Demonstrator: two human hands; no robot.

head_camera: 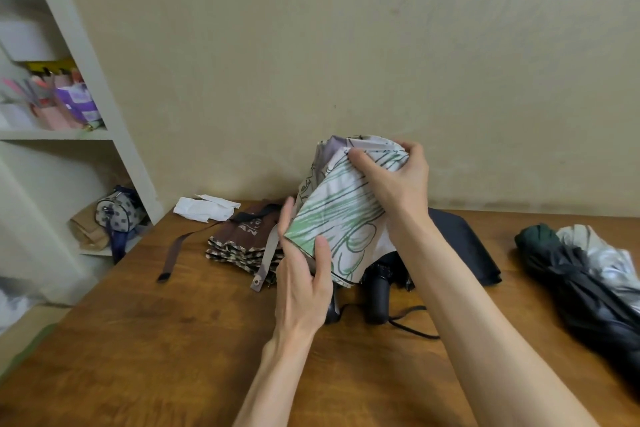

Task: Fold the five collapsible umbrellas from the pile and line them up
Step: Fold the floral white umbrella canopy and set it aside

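1. Printed umbrella (343,215): white cloth with green scribbled lines, collapsed, canopy loose. Held tilted above the middle of the table (173,340), upper end toward the wall, clear of the wood.
2. Left hand (304,277): grips the lower end; thumb laid across the front of the cloth, fingers wrapped behind it.
3. Right hand (394,177): clamps the upper end; thumb pressed on the cloth, fingers curled over the top.
4. Brown umbrella (242,239): pleats stacked flat, on the table left of the hands. A dark strap (180,246) trails from it to the left.
5. Beige strap (266,260): snap at its tip, lying over the brown umbrella's near edge; possibly part of the printed umbrella, but its upper end is hidden.
6. Black umbrella (464,243): on the table under and behind the printed one, handle toward the viewer.
7. Dark umbrella (581,274): at the table's right edge, well apart, loosely bundled, silver lining showing.
8. White paper (204,210): crumpled, at the far left by the wall.
9. Shelf (86,135): left of the table; a patterned bag (119,211) on its lower level.
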